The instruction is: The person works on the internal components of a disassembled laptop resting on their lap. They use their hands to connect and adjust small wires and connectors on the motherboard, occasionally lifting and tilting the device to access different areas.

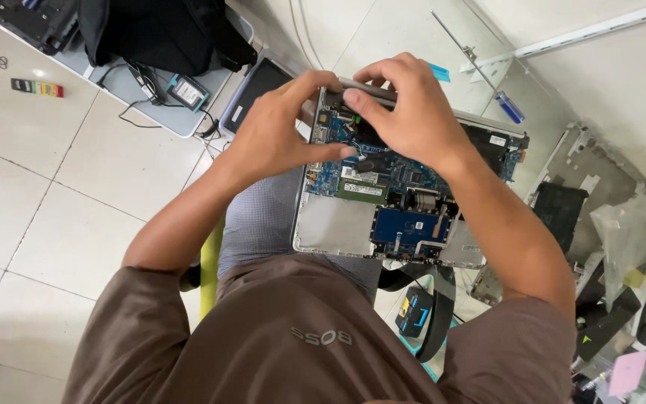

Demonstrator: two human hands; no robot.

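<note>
Laptop chassis [330, 224], opened, contains blue circuit boards [409, 224]. Left hand [274, 135] and right hand [413, 112] both pinch at its far edge, fingers bent.

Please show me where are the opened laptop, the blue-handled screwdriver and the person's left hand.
opened laptop [383, 196]: head view, on the blue circuit board.
blue-handled screwdriver [509, 107]: head view, on the blue handle.
left hand [274, 131]: head view, on the back of the hand.

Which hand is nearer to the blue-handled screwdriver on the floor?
Right. The right hand rests on the open laptop's far edge, closer to the screwdriver; the left hand is beyond it, farther away.
</note>
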